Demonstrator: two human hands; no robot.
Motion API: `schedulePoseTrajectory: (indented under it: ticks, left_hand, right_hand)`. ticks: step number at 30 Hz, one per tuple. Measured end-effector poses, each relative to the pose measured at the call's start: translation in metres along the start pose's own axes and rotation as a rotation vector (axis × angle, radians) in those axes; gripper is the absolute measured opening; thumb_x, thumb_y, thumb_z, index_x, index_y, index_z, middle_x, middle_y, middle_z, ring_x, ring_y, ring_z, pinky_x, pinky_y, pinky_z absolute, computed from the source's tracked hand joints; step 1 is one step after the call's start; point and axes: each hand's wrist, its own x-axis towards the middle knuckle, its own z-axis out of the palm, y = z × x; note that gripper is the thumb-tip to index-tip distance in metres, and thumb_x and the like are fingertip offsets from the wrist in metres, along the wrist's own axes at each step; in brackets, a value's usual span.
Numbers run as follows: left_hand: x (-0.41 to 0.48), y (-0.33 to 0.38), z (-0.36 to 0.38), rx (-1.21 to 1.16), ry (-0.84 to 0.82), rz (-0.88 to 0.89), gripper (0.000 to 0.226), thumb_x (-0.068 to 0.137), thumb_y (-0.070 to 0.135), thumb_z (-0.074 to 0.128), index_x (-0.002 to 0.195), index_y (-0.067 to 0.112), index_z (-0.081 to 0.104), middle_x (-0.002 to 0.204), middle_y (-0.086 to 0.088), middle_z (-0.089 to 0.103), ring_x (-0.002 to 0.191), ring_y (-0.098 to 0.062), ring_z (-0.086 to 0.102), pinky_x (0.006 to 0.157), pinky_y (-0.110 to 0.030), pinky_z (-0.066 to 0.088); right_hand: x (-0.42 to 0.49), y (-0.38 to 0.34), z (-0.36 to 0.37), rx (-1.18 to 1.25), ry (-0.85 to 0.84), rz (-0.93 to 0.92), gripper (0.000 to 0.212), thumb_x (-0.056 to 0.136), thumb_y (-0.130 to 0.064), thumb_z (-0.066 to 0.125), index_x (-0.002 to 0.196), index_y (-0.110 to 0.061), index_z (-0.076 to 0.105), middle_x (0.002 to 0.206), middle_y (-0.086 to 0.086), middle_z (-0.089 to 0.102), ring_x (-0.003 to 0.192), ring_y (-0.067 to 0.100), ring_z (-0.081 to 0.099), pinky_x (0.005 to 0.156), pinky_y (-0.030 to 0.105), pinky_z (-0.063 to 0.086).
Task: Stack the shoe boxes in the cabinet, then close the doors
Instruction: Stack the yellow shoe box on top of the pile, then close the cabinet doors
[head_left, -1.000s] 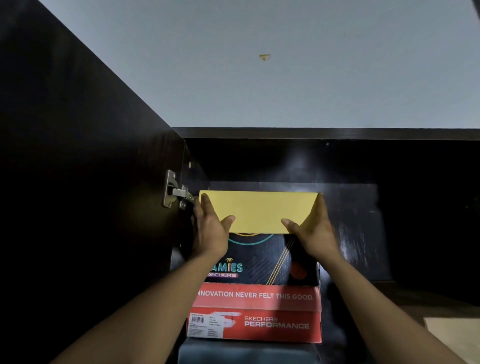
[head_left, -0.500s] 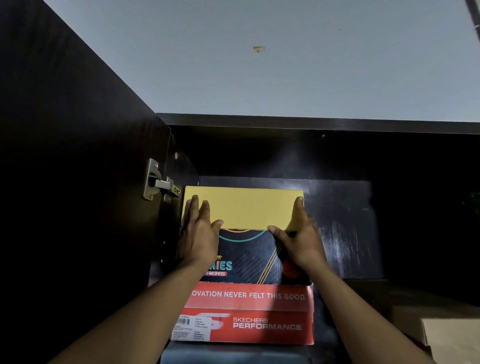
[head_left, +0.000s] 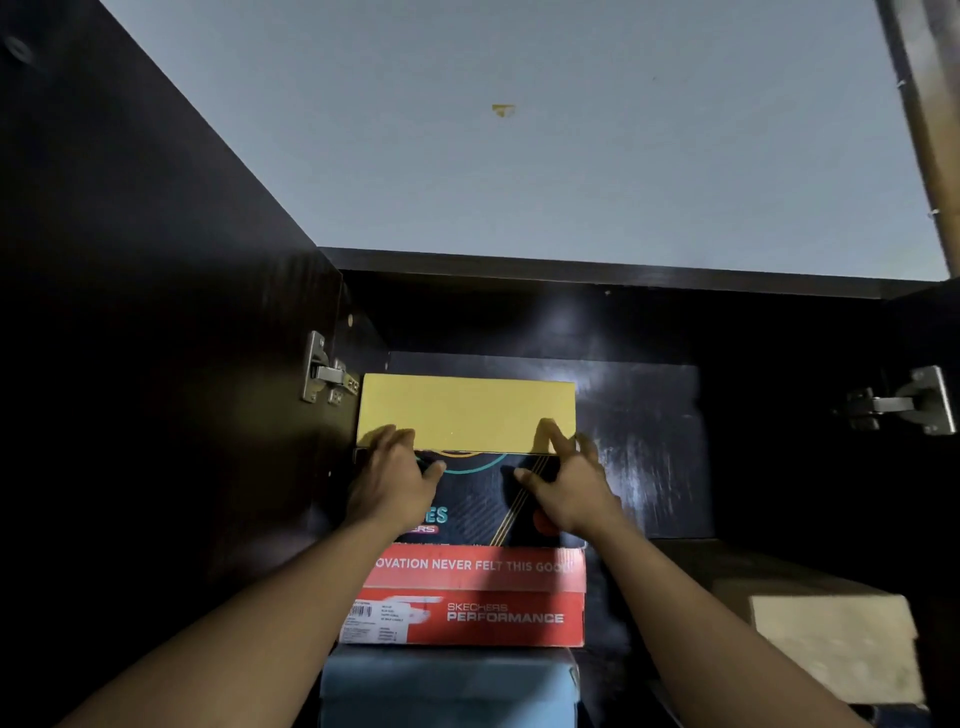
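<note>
Head view: plain yellow cardboard shoe box is seen on top of a stack inside a dark wooden cabinet, its end face turned toward the camera, long axis running back into the cabinet, sitting level. Below it are stacked a black shoe box with teal and orange graphics, a red Skechers Performance shoe box and a blue-grey box. Left hand is laid open against the yellow box's lower left corner, fingers spread flat, nothing gripped. Right hand is blurred; fingertips are placed at the lower right corner, loosely open, no grasp. Both doors are open: left door panel with metal hinge, right hinge at the far edge. A pale beige box is seen low right. Grey ceiling is visible above.
</note>
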Motion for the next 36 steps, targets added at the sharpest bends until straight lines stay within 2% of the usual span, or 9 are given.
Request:
schedulePoseTrajectory:
  ticks: [8,14,17,19,21,26,31,34,36]
  left_hand:
    - [-0.048,0.019,-0.006,-0.118,0.020,0.043,0.061,0.090,0.047,0.065,0.143,0.020,0.049,0.152,0.003,0.041,0.136,-0.024,0.046,0.101,-0.039,0.048]
    - [-0.095,0.050,-0.039,-0.327,0.103,0.056,0.062,0.090,0.039,0.069,0.144,0.016,0.050,0.154,-0.001,0.043,0.142,-0.020,0.041,0.111,-0.030,0.035]
    - [-0.127,0.072,-0.089,-0.423,0.167,0.107,0.058,0.089,0.038,0.070,0.140,0.017,0.054,0.149,0.000,0.049,0.137,-0.019,0.045,0.108,-0.024,0.034]
    - [-0.154,0.084,-0.132,-0.417,0.189,0.180,0.056,0.089,0.040,0.070,0.138,0.019,0.054,0.144,0.004,0.052,0.132,-0.016,0.048,0.099,-0.019,0.033]
    - [-0.184,0.091,-0.178,-0.332,0.207,0.262,0.057,0.088,0.049,0.067,0.139,0.026,0.053,0.144,0.012,0.049,0.130,-0.011,0.047,0.094,-0.020,0.034]
    - [-0.243,0.075,-0.288,-0.117,0.348,0.421,0.061,0.090,0.061,0.056,0.143,0.032,0.049,0.153,0.016,0.041,0.134,-0.006,0.045,0.100,-0.028,0.042]
    - [-0.257,0.022,-0.354,-0.098,0.489,0.422,0.057,0.092,0.051,0.056,0.142,0.025,0.052,0.150,0.007,0.048,0.136,-0.012,0.047,0.108,-0.031,0.041]
    - [-0.252,-0.012,-0.363,-0.139,0.391,0.290,0.057,0.096,0.051,0.055,0.148,0.031,0.042,0.150,0.010,0.046,0.135,-0.009,0.045,0.108,-0.029,0.039]
    - [-0.249,-0.028,-0.358,-0.187,0.237,0.233,0.063,0.095,0.050,0.057,0.152,0.036,0.034,0.148,0.014,0.048,0.131,-0.003,0.047,0.108,-0.032,0.044]
  right_hand:
    - [-0.056,0.002,-0.016,0.043,0.036,-0.035,0.087,0.088,-0.059,0.064,0.157,-0.041,0.015,0.167,0.001,0.007,0.146,0.033,0.033,0.112,0.059,0.035]
    - [-0.103,-0.014,-0.041,0.120,0.072,-0.093,0.083,0.092,-0.051,0.064,0.158,-0.039,0.016,0.168,0.001,0.012,0.147,0.026,0.034,0.117,0.059,0.029]
    - [-0.130,-0.039,-0.063,0.207,0.118,-0.156,0.077,0.095,-0.039,0.065,0.159,-0.028,0.023,0.164,0.006,0.023,0.147,0.024,0.033,0.118,0.038,0.029]
    - [-0.147,-0.061,-0.081,0.280,0.174,-0.207,0.072,0.096,-0.032,0.065,0.157,-0.023,0.029,0.158,0.008,0.033,0.143,0.024,0.038,0.116,0.036,0.033]
    - [-0.163,-0.089,-0.096,0.382,0.196,-0.248,0.067,0.097,-0.032,0.064,0.155,-0.028,0.032,0.157,0.003,0.037,0.138,0.022,0.045,0.110,0.038,0.041]
    - [-0.212,-0.173,-0.108,0.521,0.124,-0.440,0.060,0.099,-0.036,0.057,0.154,-0.037,0.032,0.156,-0.006,0.041,0.129,0.013,0.053,0.090,0.019,0.045]
    - [-0.245,-0.250,-0.096,0.604,0.067,-0.603,0.055,0.102,-0.031,0.056,0.153,-0.032,0.037,0.154,-0.007,0.045,0.133,0.006,0.050,0.102,0.012,0.044]
    - [-0.252,-0.287,-0.087,0.611,0.017,-0.646,0.052,0.103,-0.031,0.054,0.153,-0.029,0.038,0.152,-0.011,0.043,0.133,0.002,0.047,0.095,-0.001,0.038]
    - [-0.253,-0.308,-0.080,0.598,0.016,-0.690,0.051,0.104,-0.030,0.053,0.153,-0.027,0.040,0.149,-0.009,0.047,0.130,0.002,0.050,0.099,0.007,0.041]
